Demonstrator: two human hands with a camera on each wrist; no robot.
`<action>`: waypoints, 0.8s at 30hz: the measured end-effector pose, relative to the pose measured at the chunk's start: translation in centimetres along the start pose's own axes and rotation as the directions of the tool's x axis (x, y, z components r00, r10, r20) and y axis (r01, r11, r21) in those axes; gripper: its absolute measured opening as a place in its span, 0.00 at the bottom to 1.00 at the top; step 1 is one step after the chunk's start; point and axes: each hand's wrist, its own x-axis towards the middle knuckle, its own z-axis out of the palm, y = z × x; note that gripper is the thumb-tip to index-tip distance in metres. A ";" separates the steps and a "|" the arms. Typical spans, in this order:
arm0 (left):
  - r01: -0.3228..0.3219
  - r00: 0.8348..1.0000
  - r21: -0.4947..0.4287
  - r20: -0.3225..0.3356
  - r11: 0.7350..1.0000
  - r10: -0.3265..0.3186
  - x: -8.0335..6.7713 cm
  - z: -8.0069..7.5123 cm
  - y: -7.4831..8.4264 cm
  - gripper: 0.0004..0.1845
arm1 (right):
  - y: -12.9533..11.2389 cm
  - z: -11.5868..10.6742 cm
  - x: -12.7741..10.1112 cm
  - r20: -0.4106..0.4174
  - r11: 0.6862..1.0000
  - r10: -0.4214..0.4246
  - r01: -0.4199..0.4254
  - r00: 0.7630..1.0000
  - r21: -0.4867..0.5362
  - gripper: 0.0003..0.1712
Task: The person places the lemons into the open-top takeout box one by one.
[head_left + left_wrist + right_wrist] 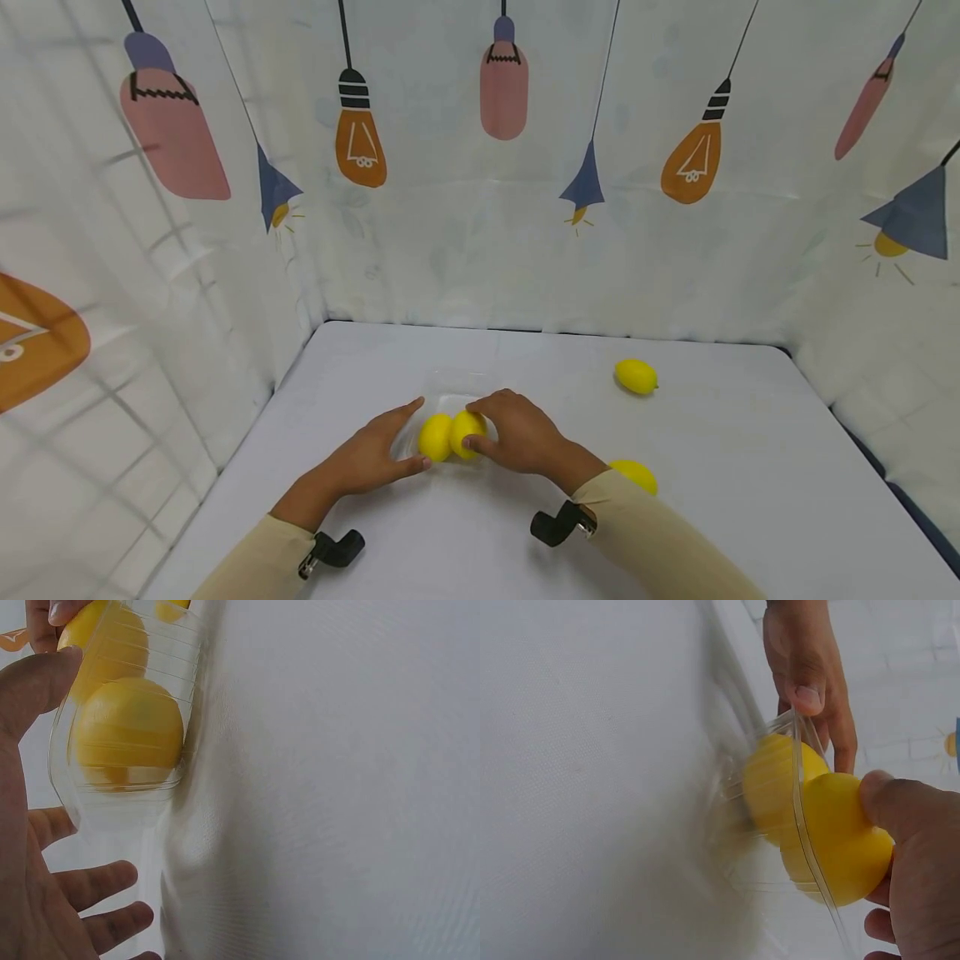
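Right hand [525, 433] reaches forward palm-down, thumb and fingers curled in a grip on a lemon [467, 432] at the rim of a clear plastic tray [450, 390], its long axis tilted upright. Just left, touching it, a second lemon [435, 437] sits in the tray. Left hand [371, 454] lies open, fingers straight against the tray's side. Two more lemons [636, 376] lie apart on the white worktop [750, 467]

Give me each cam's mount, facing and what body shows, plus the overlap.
Head: worn on the head, looks forward and down at the white table; both forearms show.
Left wrist: on that wrist, faces the clear ribbed plastic container; left hand fingers show.
Right wrist: on that wrist, faces the round yellow lemon gripped by the right hand.
Shared: all three show container and lemons.
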 end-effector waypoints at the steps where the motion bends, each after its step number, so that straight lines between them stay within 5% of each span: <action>1: 0.002 1.000 0.000 0.001 1.000 -0.002 0.0 0.0 0.0 0.54 | 0.0 0.0 0.0 -0.004 1.000 0.001 -0.001 1.000 -0.007 0.33; 24: 0.014 1.000 0.025 -0.003 1.000 -0.014 0.1 0.0 0.4 0.54 | 0.1 0.8 0.3 0.041 0.991 0.031 -0.025 0.999 -0.129 0.32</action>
